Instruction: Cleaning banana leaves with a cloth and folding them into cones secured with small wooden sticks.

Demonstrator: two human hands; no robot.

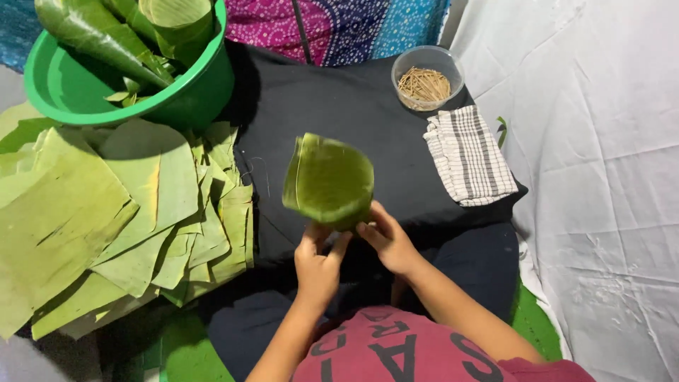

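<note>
A green banana leaf rolled into a cone (pixel 328 180) is held up over a black cloth (pixel 339 106), its wide mouth facing away from me. My left hand (pixel 318 265) grips the narrow lower end from the left. My right hand (pixel 387 239) pinches the same end from the right. Both hands meet at the cone's tip, just above my lap.
A stack of cut banana leaf pieces (pixel 113 212) lies at the left. Behind it a green plastic basin (pixel 64 85) holds finished leaf cones (pixel 106 35). A clear bowl of small wooden sticks (pixel 426 78) and a folded checked towel (pixel 469 155) sit at the right. White sheet (pixel 601 177) beyond.
</note>
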